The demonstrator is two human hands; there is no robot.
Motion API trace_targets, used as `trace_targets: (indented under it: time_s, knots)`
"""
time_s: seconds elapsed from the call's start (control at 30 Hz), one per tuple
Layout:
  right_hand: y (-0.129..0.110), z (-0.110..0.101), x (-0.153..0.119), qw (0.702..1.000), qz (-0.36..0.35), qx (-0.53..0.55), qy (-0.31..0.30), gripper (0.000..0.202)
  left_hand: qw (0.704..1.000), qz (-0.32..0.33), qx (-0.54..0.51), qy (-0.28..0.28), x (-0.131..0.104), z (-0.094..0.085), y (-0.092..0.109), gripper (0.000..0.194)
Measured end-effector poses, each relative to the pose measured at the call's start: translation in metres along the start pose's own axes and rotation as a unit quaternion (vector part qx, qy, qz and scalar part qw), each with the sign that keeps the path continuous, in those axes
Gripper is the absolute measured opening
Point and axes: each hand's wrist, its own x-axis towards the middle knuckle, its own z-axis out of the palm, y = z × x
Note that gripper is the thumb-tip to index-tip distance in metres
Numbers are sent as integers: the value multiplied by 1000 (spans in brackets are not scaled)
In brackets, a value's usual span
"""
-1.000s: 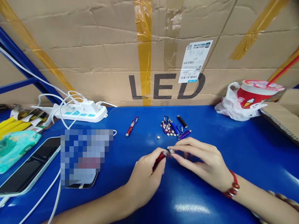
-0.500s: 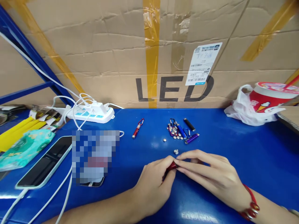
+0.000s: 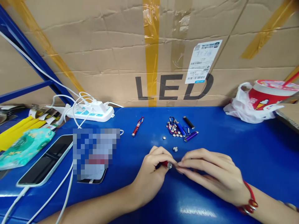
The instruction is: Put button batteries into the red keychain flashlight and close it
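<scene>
My left hand (image 3: 150, 175) is closed around a small red flashlight tube (image 3: 166, 163), whose silvery round end points to the right. Just right of that end, the fingertips of my right hand (image 3: 211, 171) are pinched together; whatever they hold is too small to make out. A small silver metal part (image 3: 175, 149) lies just beyond the hands, with one button cell (image 3: 164, 137) farther off. Behind them is a cluster of button cells and carabiner clips (image 3: 173, 127), beside a blue tube (image 3: 180, 128), a purple tube (image 3: 191, 136) and a black tube (image 3: 188, 122).
A red keychain flashlight (image 3: 137, 127) lies left of the cluster. Farther left are a phone (image 3: 45, 161) on a cable, a blurred-out item and a white power strip (image 3: 93, 114). A red cup (image 3: 266, 96) in a plastic bag stands right. A cardboard box (image 3: 112, 56) walls the back.
My left hand has shifted slightly left and turned the red tube, so its silvery end now shows. The right fingertips, still pinched, now sit a little apart from the tube.
</scene>
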Motion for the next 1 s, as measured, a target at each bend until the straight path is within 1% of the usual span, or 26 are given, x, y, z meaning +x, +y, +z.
trace_targets:
  time_s: [0.13,0.23,0.4,0.53,0.7,0.8,0.87,0.93,1.0]
  knots:
    - [-1,-2,0,1000,-17,-8,-24,16,1000,-7,7,-6,-1,1,1,27]
    - [-3,-3,1,999,-25,-24,-31,14,1000,-14,9,-16,0,2,0,25]
    - [-3,1,2,996,-3,-59,-63,15,998,-17,32,-44,0,5,0,26]
    - [-2,2,2,995,2,-53,-88,18,995,-11,79,-57,0,7,3,28]
    - [-3,0,2,995,-7,-75,-65,20,995,-1,86,-47,-1,7,3,26]
    - [-1,2,1,996,-1,-61,-62,19,996,-5,76,-37,-2,7,3,24]
    - [0,3,1,998,20,-31,-57,15,998,-26,47,-12,-3,7,4,21]
    - [3,4,1,998,62,-4,-29,11,998,-55,-4,18,-4,7,5,18]
    - [8,5,1,994,111,-6,-1,11,995,-80,-52,27,-5,8,6,17]
